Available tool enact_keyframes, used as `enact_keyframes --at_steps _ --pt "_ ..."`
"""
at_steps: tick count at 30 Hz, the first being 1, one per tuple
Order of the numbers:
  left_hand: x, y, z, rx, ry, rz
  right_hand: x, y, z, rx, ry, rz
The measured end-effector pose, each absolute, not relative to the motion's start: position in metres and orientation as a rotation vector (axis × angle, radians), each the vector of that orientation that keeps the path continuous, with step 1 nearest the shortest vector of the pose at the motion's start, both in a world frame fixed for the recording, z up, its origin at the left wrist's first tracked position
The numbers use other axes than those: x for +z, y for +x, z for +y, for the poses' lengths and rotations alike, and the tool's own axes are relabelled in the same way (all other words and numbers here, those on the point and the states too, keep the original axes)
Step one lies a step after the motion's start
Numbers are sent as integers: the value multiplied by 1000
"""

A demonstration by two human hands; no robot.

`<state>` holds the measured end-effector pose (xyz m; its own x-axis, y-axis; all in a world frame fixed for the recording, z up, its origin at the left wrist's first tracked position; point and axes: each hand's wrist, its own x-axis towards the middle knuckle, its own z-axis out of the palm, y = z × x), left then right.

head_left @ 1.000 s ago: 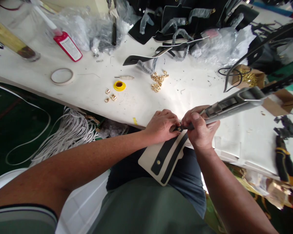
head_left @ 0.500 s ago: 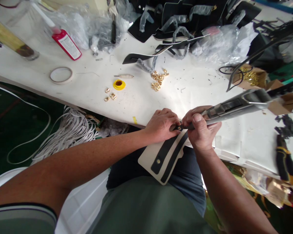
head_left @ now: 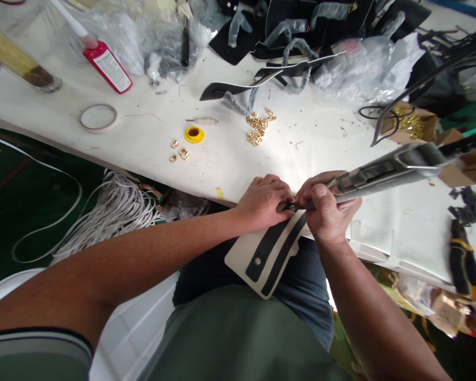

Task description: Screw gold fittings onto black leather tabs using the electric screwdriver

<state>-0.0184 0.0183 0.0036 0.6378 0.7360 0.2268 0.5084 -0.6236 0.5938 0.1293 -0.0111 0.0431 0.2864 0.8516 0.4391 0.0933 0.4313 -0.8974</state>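
My left hand (head_left: 265, 203) is closed on the upper end of a beige panel (head_left: 238, 255) with two dark straps, at the table's front edge. A round metal piece (head_left: 257, 261) shows near the lower end of one strap. My right hand (head_left: 330, 211) wraps round a grey metal power tool (head_left: 384, 172), its thumb on top. The tool's narrow tip meets a small dark strap end with a metal fitting (head_left: 292, 208) at my left fingertips. The panel's lower part hangs over my lap.
On the white table (head_left: 222, 169) are gold fittings (head_left: 257, 127), a yellow spool (head_left: 194, 134), a tape roll (head_left: 99, 117) and a red bottle (head_left: 109, 69). Pliers (head_left: 465, 259) lie right. Black pieces (head_left: 238, 37) are at the back; white cords (head_left: 111, 217) hang left.
The view has shifted slightly, so the table items sit a little differently in the picture. Both hands keep their holds, with the tool tip still at the strap end.
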Motion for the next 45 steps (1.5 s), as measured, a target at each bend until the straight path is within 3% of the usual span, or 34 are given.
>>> enact_keyframes --at_steps 32,45 --pt "10 -22 13 644 2342 1032 35 129 -19 755 -1175 -1205" --pt "-23 -21 14 838 2463 1032 29 124 -20 728 -1229 -1185"
